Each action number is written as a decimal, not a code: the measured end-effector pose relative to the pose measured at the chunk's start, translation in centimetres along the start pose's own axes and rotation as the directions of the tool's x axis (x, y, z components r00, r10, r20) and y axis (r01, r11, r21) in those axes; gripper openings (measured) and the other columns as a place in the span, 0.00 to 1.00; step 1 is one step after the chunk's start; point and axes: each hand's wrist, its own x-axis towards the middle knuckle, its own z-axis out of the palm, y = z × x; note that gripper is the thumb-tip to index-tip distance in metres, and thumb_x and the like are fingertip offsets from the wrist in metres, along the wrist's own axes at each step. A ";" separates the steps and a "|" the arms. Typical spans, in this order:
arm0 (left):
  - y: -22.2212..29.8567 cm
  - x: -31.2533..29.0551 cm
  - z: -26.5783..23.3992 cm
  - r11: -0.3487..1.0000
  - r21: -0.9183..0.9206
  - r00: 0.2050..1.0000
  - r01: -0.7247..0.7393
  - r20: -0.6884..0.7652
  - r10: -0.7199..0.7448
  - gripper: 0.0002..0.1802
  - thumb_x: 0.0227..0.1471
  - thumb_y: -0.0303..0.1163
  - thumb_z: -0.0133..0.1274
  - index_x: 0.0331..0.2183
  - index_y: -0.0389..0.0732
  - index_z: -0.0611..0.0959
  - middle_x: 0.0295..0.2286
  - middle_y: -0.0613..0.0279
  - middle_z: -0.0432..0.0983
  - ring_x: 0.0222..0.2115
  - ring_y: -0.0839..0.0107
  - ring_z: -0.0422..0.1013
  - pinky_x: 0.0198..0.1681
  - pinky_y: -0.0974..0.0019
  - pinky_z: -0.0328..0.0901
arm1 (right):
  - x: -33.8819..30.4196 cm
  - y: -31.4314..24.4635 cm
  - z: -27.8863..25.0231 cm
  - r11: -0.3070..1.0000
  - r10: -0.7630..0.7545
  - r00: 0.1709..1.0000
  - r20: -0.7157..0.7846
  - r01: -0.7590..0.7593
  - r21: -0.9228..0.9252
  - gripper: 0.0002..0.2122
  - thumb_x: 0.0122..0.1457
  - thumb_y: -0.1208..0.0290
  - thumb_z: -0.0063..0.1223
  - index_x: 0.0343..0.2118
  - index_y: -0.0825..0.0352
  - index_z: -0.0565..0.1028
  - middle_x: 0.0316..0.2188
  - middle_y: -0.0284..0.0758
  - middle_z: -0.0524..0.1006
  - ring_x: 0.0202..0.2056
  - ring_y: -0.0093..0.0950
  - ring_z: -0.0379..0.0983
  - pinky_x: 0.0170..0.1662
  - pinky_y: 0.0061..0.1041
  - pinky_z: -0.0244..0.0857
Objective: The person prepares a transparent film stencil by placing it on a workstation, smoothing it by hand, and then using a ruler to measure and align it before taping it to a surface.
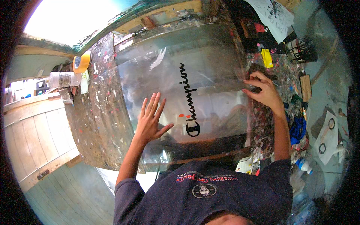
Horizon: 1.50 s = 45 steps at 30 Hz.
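Flattening transparent film (187, 75) on paint-spattered counter (101, 112): left hand (150, 118) released, palm flat; right hand (264, 90) pinching film's right edge. Next likely needs smoothing, alignment.

A transparent sheet (187, 86) lies on the table (101, 112). The left hand (150, 118) rests flat on the sheet, the right hand (264, 90) at its right edge. A tape roll (81, 62) and a bottle (63, 79) stand to the left, a wire rack (302, 48) far right.
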 end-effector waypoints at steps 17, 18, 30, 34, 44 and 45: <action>0.0 0.0 0.9 0.999 0.002 0.999 0.038 0.007 -0.038 0.52 0.50 0.58 0.57 0.66 0.39 0.59 0.67 0.44 0.45 0.69 0.49 0.41 0.69 0.42 0.36 | -0.5 1.5 1.0 0.991 -0.121 0.990 -0.066 0.117 -0.059 0.18 0.49 0.65 0.71 0.44 0.61 0.83 0.41 0.36 0.74 0.43 0.33 0.75 0.45 0.28 0.70; -0.1 0.0 0.9 0.999 0.004 0.999 0.038 0.004 -0.038 0.53 0.50 0.58 0.57 0.66 0.39 0.59 0.67 0.44 0.46 0.69 0.49 0.41 0.69 0.42 0.36 | -0.6 1.5 1.1 0.990 -0.126 0.990 -0.064 0.122 -0.069 0.18 0.49 0.65 0.71 0.44 0.60 0.83 0.41 0.36 0.74 0.43 0.33 0.74 0.45 0.28 0.71; -0.1 0.0 1.1 0.999 0.020 0.999 0.045 0.021 -0.045 0.54 0.50 0.59 0.57 0.67 0.39 0.57 0.67 0.44 0.46 0.69 0.48 0.41 0.69 0.41 0.35 | -0.6 1.6 0.9 0.997 -0.076 0.997 -0.021 0.075 -0.033 0.18 0.53 0.61 0.68 0.47 0.56 0.82 0.45 0.36 0.74 0.46 0.33 0.74 0.47 0.30 0.71; -0.2 -0.4 0.5 1.000 -0.022 0.999 0.013 -0.052 -0.015 0.54 0.52 0.59 0.55 0.68 0.40 0.54 0.67 0.43 0.46 0.69 0.48 0.41 0.69 0.41 0.34 | -0.1 1.4 0.3 0.998 -0.056 0.996 -0.072 0.057 0.019 0.21 0.47 0.63 0.73 0.47 0.57 0.82 0.44 0.36 0.74 0.46 0.34 0.74 0.49 0.31 0.70; -0.8 1.2 0.2 0.999 -0.047 0.999 -0.024 -0.023 0.023 0.43 0.55 0.47 0.52 0.65 0.36 0.60 0.67 0.44 0.48 0.69 0.50 0.42 0.70 0.43 0.33 | -1.3 -0.9 0.9 0.962 0.265 0.914 -0.307 -0.232 0.141 0.14 0.45 0.79 0.67 0.37 0.71 0.78 0.38 0.42 0.79 0.43 0.38 0.76 0.48 0.31 0.69; -0.3 1.2 0.2 0.996 -0.051 0.998 -0.068 -0.021 0.067 0.43 0.55 0.47 0.53 0.65 0.36 0.61 0.67 0.44 0.48 0.69 0.51 0.42 0.70 0.44 0.33 | -1.4 -1.2 1.0 0.953 0.290 0.880 -0.376 -0.231 0.194 0.14 0.46 0.80 0.66 0.37 0.72 0.78 0.36 0.42 0.79 0.42 0.38 0.77 0.48 0.30 0.69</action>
